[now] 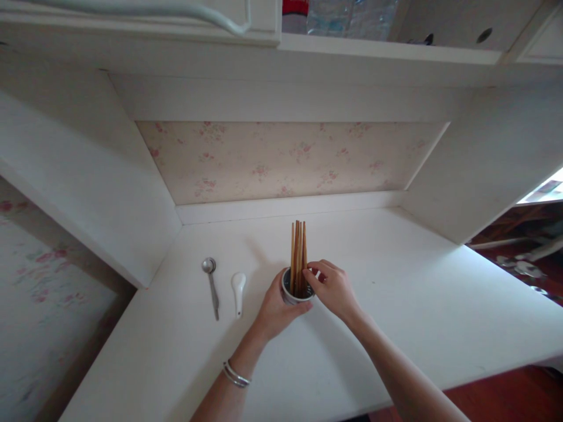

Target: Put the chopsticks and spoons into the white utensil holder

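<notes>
My left hand (280, 306) is wrapped round a round utensil holder (298, 300) with a pale rim and a dark inside. Several wooden chopsticks (298, 252) stand upright in the holder, their lower ends hidden by its wall. On the right of the holder, my right hand (331, 285) is closed, with thumb and fingertips pinching at the chopsticks just above the rim. How many chopsticks the pinch takes in, I cannot tell. To the left, a white soup spoon (238, 287) and metal spoons (211, 278), which look stacked together, lie on the white counter (396, 305).
Behind the counter runs a floral back panel (290, 161), with white side walls left and right. Overhead, an open shelf (387, 50) holds clear plastic bottles (347, 17). A cabinet door with a long handle (176, 9) is at the upper left.
</notes>
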Available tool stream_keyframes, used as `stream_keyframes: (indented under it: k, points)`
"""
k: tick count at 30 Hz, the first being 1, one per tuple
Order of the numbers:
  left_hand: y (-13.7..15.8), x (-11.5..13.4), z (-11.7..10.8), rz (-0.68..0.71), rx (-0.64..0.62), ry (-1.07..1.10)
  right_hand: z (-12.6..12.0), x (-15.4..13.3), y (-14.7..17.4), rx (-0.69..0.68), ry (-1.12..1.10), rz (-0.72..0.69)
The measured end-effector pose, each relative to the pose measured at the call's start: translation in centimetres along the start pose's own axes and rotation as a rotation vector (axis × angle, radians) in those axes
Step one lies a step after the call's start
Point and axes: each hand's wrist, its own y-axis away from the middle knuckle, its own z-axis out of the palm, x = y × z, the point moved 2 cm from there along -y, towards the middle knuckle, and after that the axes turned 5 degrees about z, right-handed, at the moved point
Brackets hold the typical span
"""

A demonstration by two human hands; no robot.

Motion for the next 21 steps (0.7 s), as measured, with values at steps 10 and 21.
stream_keyframes:
  k: [10, 21]
  points:
    - [0.0, -0.1, -0.1, -0.007, 0.011, -0.027, 0.2, 0.0, -0.2, 0.04, -0.188, 0.044]
    - [0.0, -0.3, -0.3, 0.001, -0.007, -0.038, 0.0, -0.6, -1.1, 0.16, -0.136, -0.016]
